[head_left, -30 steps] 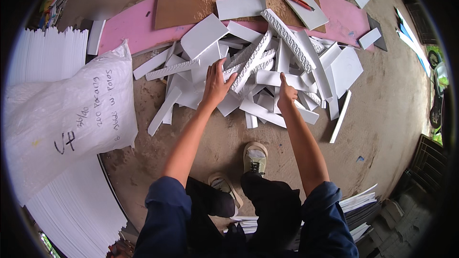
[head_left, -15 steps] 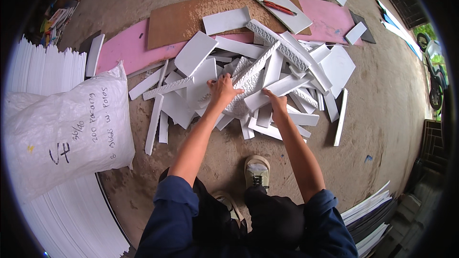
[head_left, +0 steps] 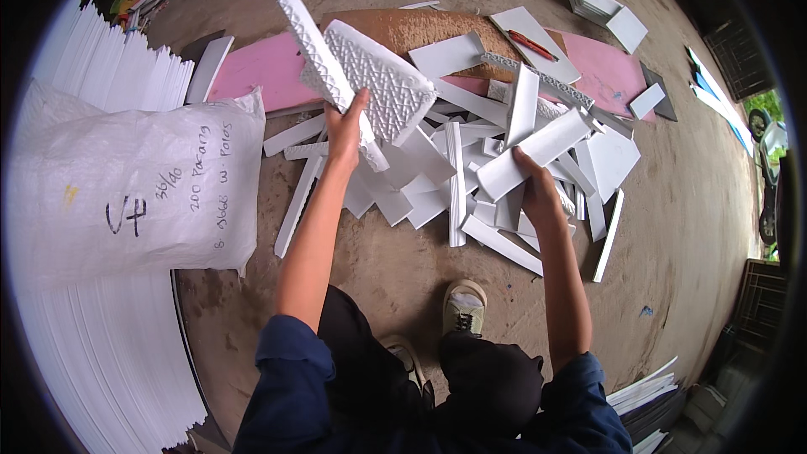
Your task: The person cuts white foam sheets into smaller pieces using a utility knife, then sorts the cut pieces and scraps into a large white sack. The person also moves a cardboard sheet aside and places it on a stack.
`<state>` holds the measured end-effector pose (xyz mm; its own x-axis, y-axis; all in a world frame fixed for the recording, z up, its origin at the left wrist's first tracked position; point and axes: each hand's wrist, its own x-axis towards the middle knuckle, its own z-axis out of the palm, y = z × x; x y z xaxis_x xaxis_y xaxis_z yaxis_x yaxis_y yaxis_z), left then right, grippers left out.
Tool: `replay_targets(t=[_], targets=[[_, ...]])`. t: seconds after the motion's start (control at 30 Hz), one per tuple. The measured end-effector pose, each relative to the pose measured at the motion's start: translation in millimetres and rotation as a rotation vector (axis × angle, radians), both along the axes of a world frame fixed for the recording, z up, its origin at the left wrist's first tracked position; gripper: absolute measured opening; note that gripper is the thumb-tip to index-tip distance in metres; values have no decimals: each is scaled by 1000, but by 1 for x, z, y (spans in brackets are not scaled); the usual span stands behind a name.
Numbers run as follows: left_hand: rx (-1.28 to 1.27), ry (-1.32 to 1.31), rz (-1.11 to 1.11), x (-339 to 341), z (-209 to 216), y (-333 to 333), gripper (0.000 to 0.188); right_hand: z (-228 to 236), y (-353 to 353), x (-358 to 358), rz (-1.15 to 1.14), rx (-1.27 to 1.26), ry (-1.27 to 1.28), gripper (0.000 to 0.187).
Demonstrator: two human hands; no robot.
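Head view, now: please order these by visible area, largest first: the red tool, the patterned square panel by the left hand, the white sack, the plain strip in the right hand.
1. White sack, by far the largest
2. Patterned square panel
3. Plain strip
4. Red tool

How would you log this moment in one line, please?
left hand: holds textured white strip and textured white panel | right hand: holds smooth white strip | loose white pieces: piled on floor

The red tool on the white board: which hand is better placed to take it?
Probably the right hand: nearer the red tool, though it grips a white piece. The left hand, farther away, holds textured pieces.
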<state>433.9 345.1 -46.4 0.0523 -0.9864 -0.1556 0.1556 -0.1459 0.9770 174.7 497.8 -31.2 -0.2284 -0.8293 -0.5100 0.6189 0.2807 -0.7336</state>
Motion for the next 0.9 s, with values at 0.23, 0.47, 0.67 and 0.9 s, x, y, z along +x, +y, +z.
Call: replay_targets(t=[0.23,0.47,0.67,0.9], targets=[[126,-71,-182,57,-10,18,73,-148,-29,44,377,9,1600,62],[148,-128,-37,85,3,48,75,-72,-55,69,464,196,1159,77],[6,-182,-11,108,56,58,65,38,-100,79,428,1,512,33],[39,-247,123,105,258,84,67,263,-102,124,498,-108,445,34]])
